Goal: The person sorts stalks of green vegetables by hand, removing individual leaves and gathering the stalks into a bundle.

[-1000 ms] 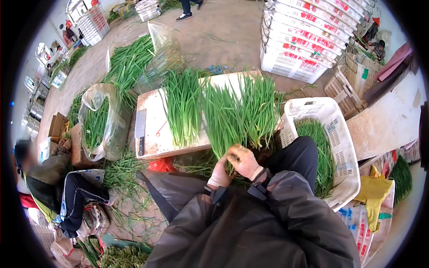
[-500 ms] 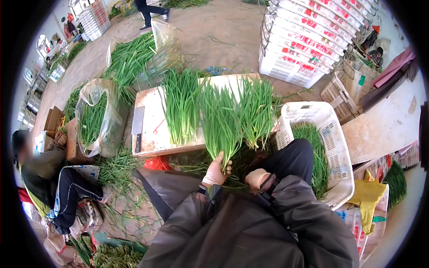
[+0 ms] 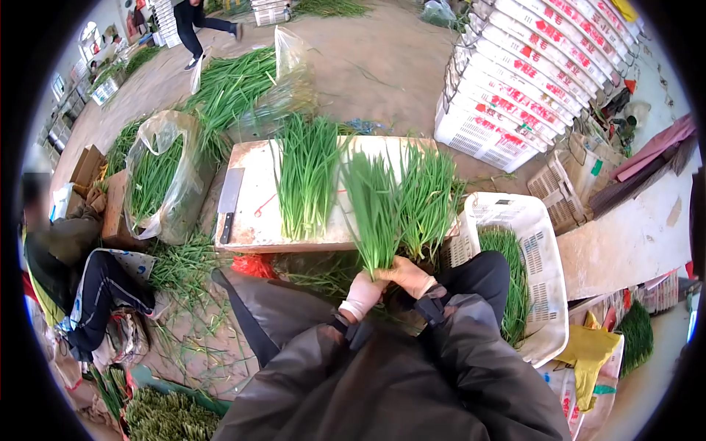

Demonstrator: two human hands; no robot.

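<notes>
My left hand (image 3: 363, 293), in a pale glove, is closed round the lower end of a bunch of garlic chives (image 3: 373, 213). The leaves stand up and fan out in front of the board. My right hand (image 3: 409, 278), also gloved, meets it from the right, its fingers closed at the bunch's base; its fingertips are partly hidden. Behind the held bunch, a low white board (image 3: 254, 184) carries one chive pile (image 3: 307, 180) at its middle and another pile (image 3: 426, 202) at its right end. A knife (image 3: 229, 202) lies at the board's left end.
A white crate (image 3: 557, 294) with chives stands by my right knee. Plastic bags of greens (image 3: 158, 180) sit left of the board. Tall stacked crates (image 3: 529, 81) rise at back right. A seated person (image 3: 70, 257) is at left; another person walks at the back.
My right hand has come up from my lap to the base of the bunch and closed there. The held bunch is more upright and compact. The walking person has shifted left in view.
</notes>
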